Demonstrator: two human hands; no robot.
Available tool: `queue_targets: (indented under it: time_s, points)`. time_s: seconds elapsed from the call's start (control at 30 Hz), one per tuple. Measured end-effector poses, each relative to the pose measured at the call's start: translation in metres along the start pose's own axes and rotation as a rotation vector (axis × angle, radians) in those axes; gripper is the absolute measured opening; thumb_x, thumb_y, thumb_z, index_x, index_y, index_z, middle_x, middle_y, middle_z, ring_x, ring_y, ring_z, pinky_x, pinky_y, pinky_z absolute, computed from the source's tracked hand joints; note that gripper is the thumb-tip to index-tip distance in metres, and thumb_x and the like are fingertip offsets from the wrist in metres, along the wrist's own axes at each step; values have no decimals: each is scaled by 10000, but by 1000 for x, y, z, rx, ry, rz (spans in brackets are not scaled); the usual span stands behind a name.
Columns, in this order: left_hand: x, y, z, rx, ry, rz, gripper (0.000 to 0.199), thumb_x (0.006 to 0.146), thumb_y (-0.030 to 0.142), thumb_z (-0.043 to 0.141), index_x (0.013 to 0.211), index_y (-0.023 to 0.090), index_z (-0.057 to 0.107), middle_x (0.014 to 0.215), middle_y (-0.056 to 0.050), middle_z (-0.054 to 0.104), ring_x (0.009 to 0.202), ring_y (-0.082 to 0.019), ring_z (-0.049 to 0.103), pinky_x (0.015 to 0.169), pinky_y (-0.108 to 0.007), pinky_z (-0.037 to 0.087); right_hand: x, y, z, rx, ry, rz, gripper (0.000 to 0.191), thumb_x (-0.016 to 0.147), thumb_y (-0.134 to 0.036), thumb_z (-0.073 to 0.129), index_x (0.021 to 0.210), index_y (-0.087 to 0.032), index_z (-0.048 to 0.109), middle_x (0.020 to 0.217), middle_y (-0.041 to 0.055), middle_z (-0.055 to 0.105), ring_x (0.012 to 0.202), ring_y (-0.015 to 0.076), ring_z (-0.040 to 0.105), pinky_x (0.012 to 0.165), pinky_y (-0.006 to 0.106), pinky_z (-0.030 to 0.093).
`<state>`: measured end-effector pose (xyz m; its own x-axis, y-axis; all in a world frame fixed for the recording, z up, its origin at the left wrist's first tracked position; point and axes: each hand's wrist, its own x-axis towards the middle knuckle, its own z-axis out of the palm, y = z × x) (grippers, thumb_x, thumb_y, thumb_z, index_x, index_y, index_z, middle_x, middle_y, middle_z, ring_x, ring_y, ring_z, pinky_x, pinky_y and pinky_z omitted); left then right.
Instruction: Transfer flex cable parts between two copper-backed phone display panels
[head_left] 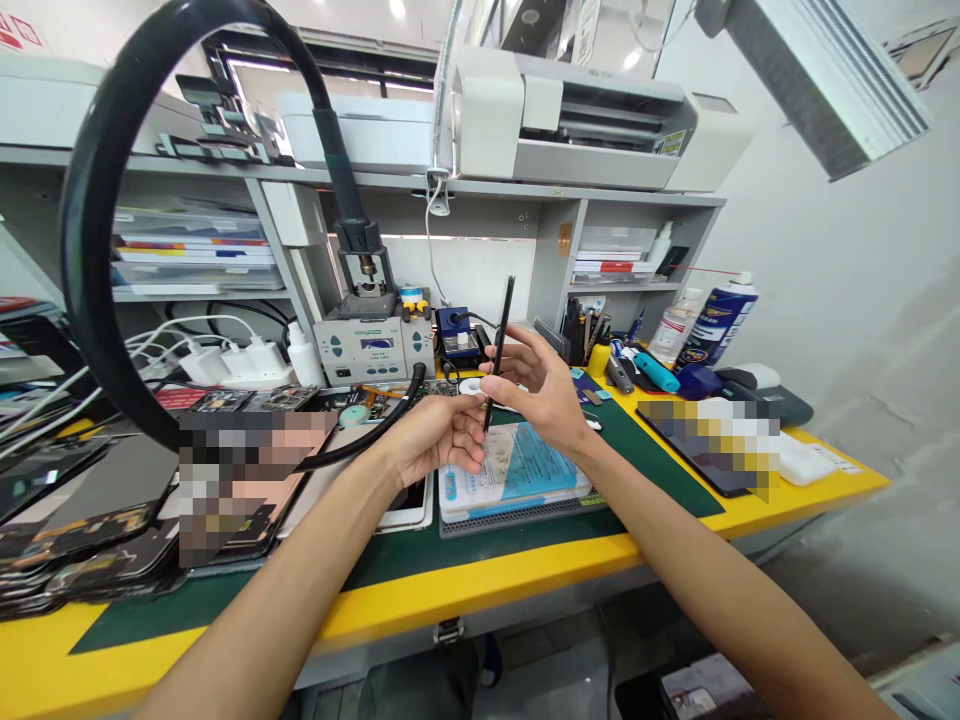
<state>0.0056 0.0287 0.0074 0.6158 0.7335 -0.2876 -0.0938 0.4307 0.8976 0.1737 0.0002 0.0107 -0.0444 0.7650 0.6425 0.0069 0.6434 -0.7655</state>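
The slim black rod [500,340] stands nearly upright, leaning slightly, with its top tilted away from you. It is located above the middle of the bench, directly between your hands. The rod is straight, narrow and dark along its full visible length. Any markings on it are too small to read.

Your right hand [544,385] is raised, with its fingers curled around the middle of the rod, clamping it. The upper section projects above these fingers, and the lower section extends below them. Your left hand [431,440] is below and to the left, with its fingertips close to the lower section. You cannot tell from this view whether they are touching the rod or merely beside it.

Directly below the rod, a printed blue-and-white booklet [510,470] lies on a grey gridded tray [517,520]. Both rest on the green work mat [660,470], which covers the yellow bench [420,610]. A white tablet [409,515] lies just left of the tray. Behind your hands stands the hot-air rework station [373,345], and its black hose [352,450] runs across the bench beside your left hand.
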Motion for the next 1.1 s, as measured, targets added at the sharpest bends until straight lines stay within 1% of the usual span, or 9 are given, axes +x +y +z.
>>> queue_targets:
  time_s: [0.17,0.37,0.57,0.7,0.83,1.0,1.1]
  points:
    - [1,1,0,-34,-12,1,311,929,260,539,670,103,611,558,-48,603,431,-157,621,416,-282,579,0,3,-1,1,8,0,768,727,-429,841,1365,-219,469,1238,124,637,1066,278,656,901,430,546]
    - [2,2,-3,-117,-34,3,276,925,243,552,689,111,603,569,-17,579,432,-125,592,426,-255,574,0,4,0,14,1,-10,751,731,-430,837,1358,-236,471,1227,117,636,1074,278,651,898,429,547]
    - [4,1,-8,-198,-70,-34,203,907,247,595,767,105,633,592,-25,611,464,-129,622,454,-240,575,0,3,2,21,-16,-21,766,722,-436,841,1360,-233,469,1222,125,628,1068,280,647,884,428,544]
    - [5,1,-10,-231,-92,-63,221,905,261,601,770,90,639,600,-39,629,476,-136,640,460,-238,576,0,2,1,18,-22,-13,772,723,-451,838,1360,-235,460,1231,123,625,1074,277,644,896,429,543]
    - [6,1,-11,-248,-110,-88,265,900,291,609,743,79,636,599,-58,635,479,-138,640,461,-235,572,-1,1,1,31,-30,-20,747,740,-412,836,1358,-231,457,1242,119,622,1069,265,644,894,406,541]
    - [8,1,-14,-298,-144,-103,222,897,263,603,817,61,647,625,-72,646,479,-130,626,468,-222,555,0,2,1,41,-34,-36,743,733,-403,841,1345,-224,461,1226,122,625,1048,259,649,864,390,545]
    - [8,0,-13,-326,-158,-101,210,899,249,594,807,65,638,616,-74,633,482,-129,614,470,-220,537,0,3,1,58,-41,-38,740,728,-391,847,1337,-219,463,1222,126,623,1050,259,649,865,390,544]
